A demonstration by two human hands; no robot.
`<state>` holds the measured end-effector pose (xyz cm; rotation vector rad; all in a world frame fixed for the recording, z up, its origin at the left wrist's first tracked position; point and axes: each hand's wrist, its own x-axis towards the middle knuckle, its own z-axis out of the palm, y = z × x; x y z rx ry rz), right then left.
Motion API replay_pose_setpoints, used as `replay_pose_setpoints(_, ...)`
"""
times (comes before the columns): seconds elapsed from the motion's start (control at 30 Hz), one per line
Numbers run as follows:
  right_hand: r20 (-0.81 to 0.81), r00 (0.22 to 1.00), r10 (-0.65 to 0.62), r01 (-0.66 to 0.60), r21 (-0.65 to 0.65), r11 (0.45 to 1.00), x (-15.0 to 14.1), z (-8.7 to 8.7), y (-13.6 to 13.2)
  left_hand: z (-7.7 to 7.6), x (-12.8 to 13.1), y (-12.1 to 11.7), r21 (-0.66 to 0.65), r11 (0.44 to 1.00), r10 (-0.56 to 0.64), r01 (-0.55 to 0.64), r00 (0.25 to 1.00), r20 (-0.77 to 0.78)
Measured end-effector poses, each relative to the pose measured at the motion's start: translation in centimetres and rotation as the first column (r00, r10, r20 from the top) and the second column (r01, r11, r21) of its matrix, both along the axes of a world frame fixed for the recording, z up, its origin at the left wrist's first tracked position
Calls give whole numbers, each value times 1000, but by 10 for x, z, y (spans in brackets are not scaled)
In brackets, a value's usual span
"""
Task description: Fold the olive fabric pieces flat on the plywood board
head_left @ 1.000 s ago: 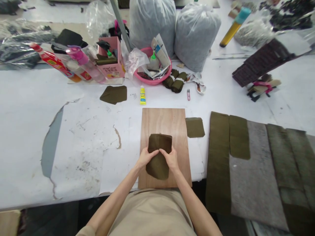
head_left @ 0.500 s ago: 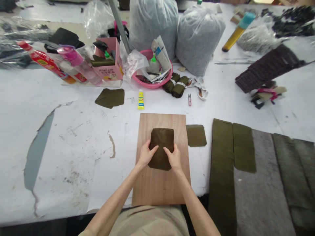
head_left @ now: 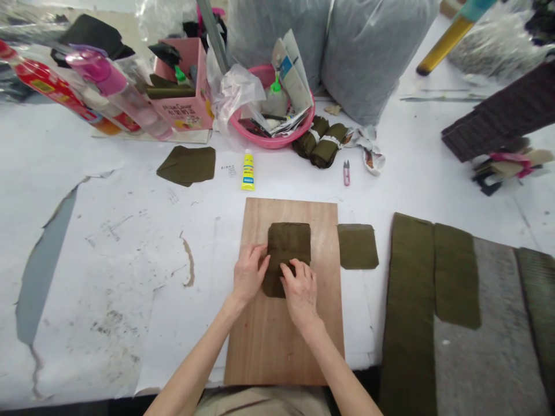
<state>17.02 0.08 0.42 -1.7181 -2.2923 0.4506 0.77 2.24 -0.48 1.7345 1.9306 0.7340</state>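
A dark olive fabric piece (head_left: 288, 245) lies on a wooden board (head_left: 284, 341) in front of me. My left hand (head_left: 248, 274) grips the piece's left edge with curled fingers. My right hand (head_left: 300, 292) presses on its lower part, fingers bent and close together on the cloth. A second small olive piece (head_left: 357, 247) lies on the white paper just right of the board. Another olive piece (head_left: 187, 164) lies further back at the left.
A yellow glue tube (head_left: 248, 170) and small snips (head_left: 346, 172) lie behind the board. A pink basin (head_left: 272, 124), pink box (head_left: 184, 107), bottles (head_left: 108, 86) and grey bags (head_left: 368, 52) line the back. Long olive strips (head_left: 407, 312) on grey felt lie at right.
The olive piece has been pushed further up the board. Both hands followed it, and the right hand has shifted onto its lower middle. The view has tilted closer in.
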Motion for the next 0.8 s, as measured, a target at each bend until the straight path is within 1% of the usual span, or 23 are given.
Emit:
replay_pose_setpoints(0.1, 44, 999, 28, -28, -6, 1000, 5, -5, -25, -3, -10, 5, 33, 998, -45, 47, 998, -36)
replay_pose_setpoints(0.17, 36, 999, 39, -38, -18, 999, 9, -3, -31, -6, -14, 8, 50, 996, -65, 68, 997, -44)
replay_pose_setpoints(0.23, 1, 999, 43, -43, -25, 999, 9, 2, -25, -9, -15, 10, 64, 995, -71, 74, 997, -42)
replay_pose_setpoints(0.3, -32, 998, 57, -57, -24, 998, 5, 6, -12, -13, -16, 11, 74, 995, -69, 71, 997, -36)
replay_pose_setpoints(0.4, -12, 993, 119, -119, -11, 993, 1, 4, 0, -15, -16, 14, 84, 995, -53, 56, 998, -34)
replay_pose_setpoints(0.53, 27, 978, 205, -205, -16, 979, 6, -2, -10, -14, -16, 15, 79, 996, -38, 39, 999, -20)
replay_pose_setpoints(0.6, 9, 978, 210, -210, -43, 977, 9, -2, -13, -13, -14, 9, 78, 997, -27, 26, 1000, 13)
replay_pose_setpoints(0.7, -3, 980, 197, -197, -86, 977, 9, 3, -9, -10, -9, -11, 75, 997, 5, -10, 998, 65)
replay_pose_setpoints(0.77, 14, 980, 198, -196, -94, 976, 7, 5, -5, -9, -6, -26, 76, 997, -9, 5, 998, 63)
replay_pose_setpoints(0.8, 26, 980, 199, -196, -92, 976, 6, 6, -4, -8, -4, -34, 74, 997, -37, 33, 998, 50)
